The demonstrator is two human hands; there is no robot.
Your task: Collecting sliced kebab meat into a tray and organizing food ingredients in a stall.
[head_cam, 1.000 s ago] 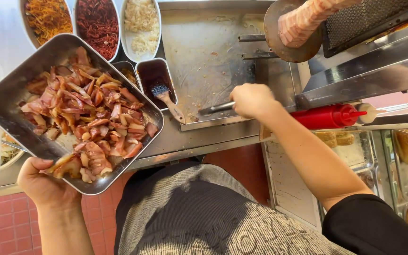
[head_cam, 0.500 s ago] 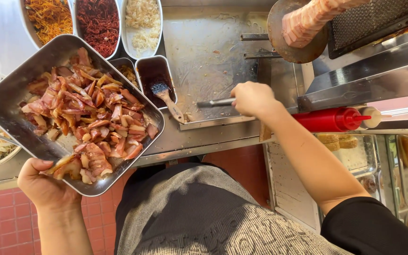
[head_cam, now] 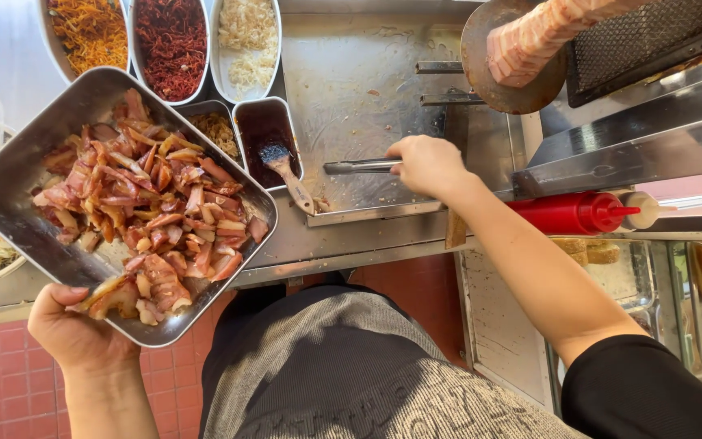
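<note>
Steel filled most of what I saw: my left hand (head_cam: 75,333) gripped the near corner of the tray (head_cam: 18,175), thumb curled over its rim and pressed against the nearest slices, the other fingers hidden beneath. The tray was heaped with sliced meat (head_cam: 144,203) and tilted over the counter edge, held just where it had been a second before. My right hand (head_cam: 428,162) was closed around the handle end of the tongs (head_cam: 359,167), fingers wrapped together on them, with the tongs lying flat and pointing left across the greasy griddle (head_cam: 351,89). A second earlier that hand had sat slightly lower, nearer the griddle's front lip; by this moment it had drifted a little up and inward, the tongs going with it. The brush (head_cam: 282,167) leaned in the dark sauce pot (head_cam: 263,130), unmoved, just left of the tongs' tips. Beside it sat a smaller pot (head_cam: 217,126), partly hidden by the tray. Three bowls (head_cam: 171,45) of shredded toppings stood along the far side. The red squeeze bottle (head_cam: 570,213) lay on its side to my right, just past my forearm, and the meat spit (head_cam: 530,41) hung over its round pan beyond.
</note>
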